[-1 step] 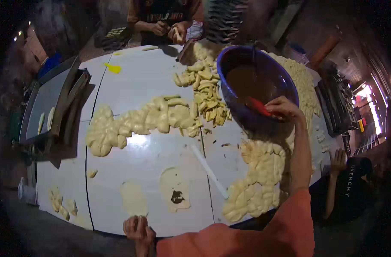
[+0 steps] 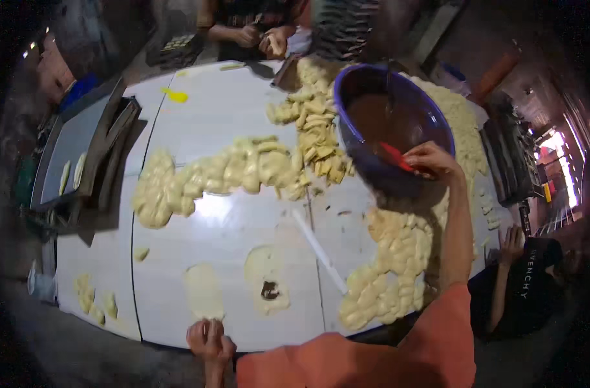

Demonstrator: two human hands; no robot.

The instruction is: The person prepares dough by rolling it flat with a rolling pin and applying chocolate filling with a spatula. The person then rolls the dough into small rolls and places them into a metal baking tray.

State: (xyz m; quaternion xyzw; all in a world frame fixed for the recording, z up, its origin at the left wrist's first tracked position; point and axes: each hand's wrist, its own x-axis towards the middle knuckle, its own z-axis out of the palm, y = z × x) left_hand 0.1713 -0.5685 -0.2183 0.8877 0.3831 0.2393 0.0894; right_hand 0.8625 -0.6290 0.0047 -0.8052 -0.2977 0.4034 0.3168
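Observation:
My right hand (image 2: 432, 160) grips a red scraper-like tool (image 2: 396, 157) at the near rim of a large blue-purple bowl (image 2: 344, 123). Brown filling (image 2: 379, 113) covers the bowl's inside. At the table's near edge, my left hand (image 2: 211, 339) has its fingers curled at the lower end of a flat, pale dough piece (image 2: 203, 288). Whether they pinch the dough is hidden. Just right of it lies a second flattened dough piece (image 2: 259, 262), with a dark brown dab (image 2: 269, 290) on it. A white stick (image 2: 317, 249) rests farther right, touched by neither hand.
Rows of dough lumps (image 2: 233, 169) cross the table, with more dough (image 2: 398, 265) at right and cut strips (image 2: 321, 145) beside the bowl. A tray (image 2: 78, 145) stands left, near a yellow tool (image 2: 175, 96). One person (image 2: 253, 29) works opposite; another (image 2: 527, 278) is at right.
The whole view has shifted slightly. Both my hands keep nearly the same places, the right at the bowl's rim with the red tool, the left at the dough's lower end.

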